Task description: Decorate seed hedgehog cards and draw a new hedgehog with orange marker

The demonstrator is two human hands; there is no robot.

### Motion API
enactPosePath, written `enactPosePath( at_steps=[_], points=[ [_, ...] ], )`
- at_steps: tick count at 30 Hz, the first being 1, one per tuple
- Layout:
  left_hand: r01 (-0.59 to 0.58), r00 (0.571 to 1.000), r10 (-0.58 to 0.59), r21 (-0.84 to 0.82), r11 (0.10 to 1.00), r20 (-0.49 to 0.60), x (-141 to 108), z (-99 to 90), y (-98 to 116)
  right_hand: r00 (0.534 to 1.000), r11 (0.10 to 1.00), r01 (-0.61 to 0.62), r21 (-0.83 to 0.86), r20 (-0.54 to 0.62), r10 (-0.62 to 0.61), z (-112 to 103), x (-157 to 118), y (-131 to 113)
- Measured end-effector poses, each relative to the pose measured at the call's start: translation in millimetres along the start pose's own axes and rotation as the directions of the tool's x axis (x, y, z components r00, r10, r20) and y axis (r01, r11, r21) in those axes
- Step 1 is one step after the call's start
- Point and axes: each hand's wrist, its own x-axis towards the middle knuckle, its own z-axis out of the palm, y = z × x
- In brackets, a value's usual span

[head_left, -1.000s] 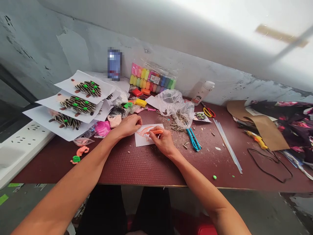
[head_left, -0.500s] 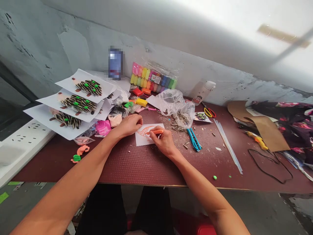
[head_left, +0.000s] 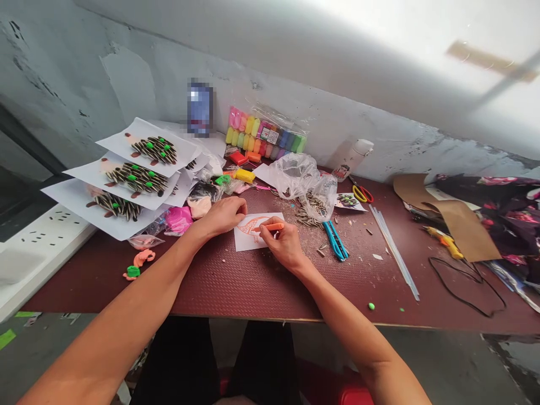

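Observation:
A small white card [head_left: 248, 245] with an orange drawing lies on the dark red table [head_left: 253, 287]. My right hand [head_left: 284, 243] is closed round an orange pen [head_left: 275, 226], its tip down at the drawing. At the card's upper left edge rests my left hand [head_left: 226, 215], fingers curled together; whether anything is under them is hidden. Pink clay [head_left: 199, 207] in clear wrap lies just left of that hand. Right of the card are striped seeds [head_left: 310, 214] and a blue cutter [head_left: 336, 241].
Paper sheets with seed hedgehogs [head_left: 145, 179] are stacked at left, beside a white power strip [head_left: 37, 239]. Behind stand a clay pack [head_left: 265, 132] and a white bottle [head_left: 353, 159]. Scissors [head_left: 363, 193], clear sticks [head_left: 394, 253] and a yellow glue gun [head_left: 448, 243] lie rightward.
My right hand and the pen have shifted very slightly right over the card. My left hand stays at the card's edge.

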Motion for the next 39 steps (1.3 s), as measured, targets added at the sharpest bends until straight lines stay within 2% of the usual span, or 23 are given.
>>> enactPosePath(
  at_steps=[5, 17, 24, 39],
  points=[
    [0.004, 1.000, -0.004, 0.004, 1.000, 0.004, -0.3, -1.2, 0.9, 1.000, 1.000, -0.003, -0.027, -0.019, 0.002, -1.9, 0.4, -0.1],
    [0.014, 1.000, -0.014, 0.018, 1.000, 0.009, -0.1, -1.6, 2.9, 1.000, 1.000, 0.011, 0.011, 0.026, -0.011, 2.3, -1.4, 0.7],
    [0.013, 1.000, -0.013, 0.004, 1.000, 0.023, -1.2, -3.5, 3.6, 1.000, 0.999, 0.011, -0.037, -0.015, -0.011, 0.8, -0.1, 1.4],
    [0.010, 1.000, -0.010, 0.010, 1.000, 0.008, -0.9, -2.4, 2.8, 1.000, 1.000, -0.003, -0.013, 0.016, 0.004, 1.5, -1.6, -0.4]
  ],
)
